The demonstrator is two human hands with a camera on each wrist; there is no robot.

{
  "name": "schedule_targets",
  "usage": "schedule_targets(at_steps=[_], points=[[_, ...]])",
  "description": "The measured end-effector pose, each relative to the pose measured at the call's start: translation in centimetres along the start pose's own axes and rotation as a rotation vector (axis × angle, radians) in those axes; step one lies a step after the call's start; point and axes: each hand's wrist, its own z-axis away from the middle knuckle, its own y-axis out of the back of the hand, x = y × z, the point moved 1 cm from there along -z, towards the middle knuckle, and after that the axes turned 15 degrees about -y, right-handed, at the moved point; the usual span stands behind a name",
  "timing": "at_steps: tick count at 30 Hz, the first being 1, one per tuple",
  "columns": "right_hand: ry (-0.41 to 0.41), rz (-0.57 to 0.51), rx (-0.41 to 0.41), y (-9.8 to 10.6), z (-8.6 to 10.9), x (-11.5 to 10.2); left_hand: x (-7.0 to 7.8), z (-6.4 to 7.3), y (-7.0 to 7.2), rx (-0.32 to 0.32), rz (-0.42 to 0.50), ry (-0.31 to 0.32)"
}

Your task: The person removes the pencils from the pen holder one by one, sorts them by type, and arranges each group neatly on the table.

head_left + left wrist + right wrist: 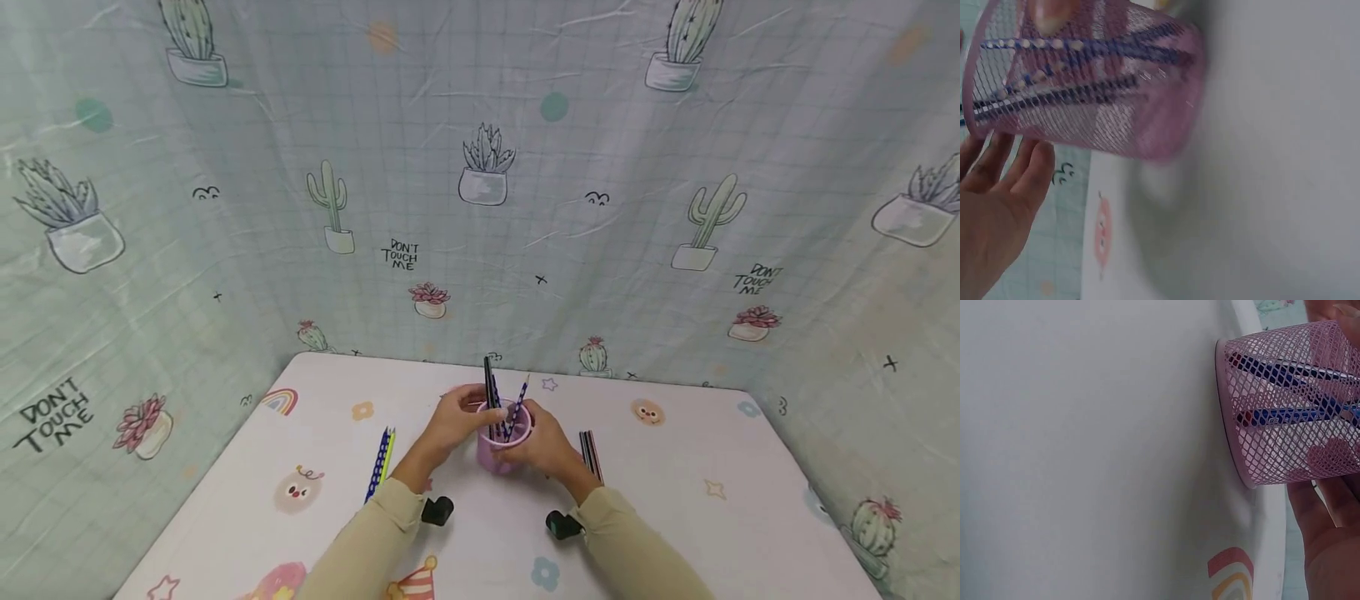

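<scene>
Between both hands is a pink mesh pencil cup (498, 460), with its base close over the tabletop. Several pencils stand in it: black ones (489, 383) and dark blue ones with white dots (520, 403). My left hand (450, 427) grips the cup from the left, its fingers around the far rim and the thumb across the opening by the pencils. On the opposite side my right hand (546, 446) holds the cup's wall. Fingers (1035, 169) of the left hand lie along the mesh in the left wrist view. Through the mesh, pencil ends (1250, 417) show near the base.
Left of the cup, a blue dotted pencil (377, 465) and a yellow-green pencil (388, 454) lie on the white printed tabletop (675, 500). Several dark pencils (588, 454) lie to the right, partly behind the right forearm. A cactus-print curtain (540, 217) surrounds the table's back and sides.
</scene>
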Motion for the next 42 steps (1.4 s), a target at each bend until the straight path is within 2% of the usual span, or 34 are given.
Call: schedule_targets(at_steps=[5, 10, 15, 21, 26, 29, 31, 34, 37, 42], points=[[-0.024, 0.005, -0.010, -0.3, 0.1, 0.1, 1.1, -1.5, -0.8, 0.104, -0.083, -0.005], [-0.049, 0.013, -0.016, -0.5, 0.4, -0.2, 2.7, -2.2, -0.9, 0.186, -0.111, -0.020], [-0.058, 0.014, -0.028, -0.5, 0.6, -0.2, 4.5, -2.9, -0.4, 0.215, -0.092, -0.094], [-0.024, -0.012, -0.024, -0.4, 0.5, 0.0, 8.0, -3.9, 0.3, 0.223, -0.076, -0.184], [-0.018, -0.042, -0.019, -0.4, 0.4, 0.1, 10.9, -4.5, 1.2, 0.270, -0.067, -0.203], [-0.025, -0.044, -0.013, -0.3, 0.4, 0.0, 12.3, -4.7, 1.8, 0.296, 0.001, -0.217], [-0.037, -0.040, -0.009, -0.2, 0.4, -0.1, 13.1, -4.6, 2.5, 0.296, 0.040, -0.231], [-0.034, -0.013, -0.006, -0.1, 0.4, -0.2, 14.0, -4.1, 3.6, 0.261, 0.061, -0.230], [-0.025, 0.008, -0.002, 0.1, 0.3, -0.3, 14.4, -3.3, 5.0, 0.204, 0.036, -0.204], [-0.034, -0.001, -0.014, 0.2, 0.2, -0.1, 13.8, -1.7, 7.3, 0.122, -0.050, -0.129]])
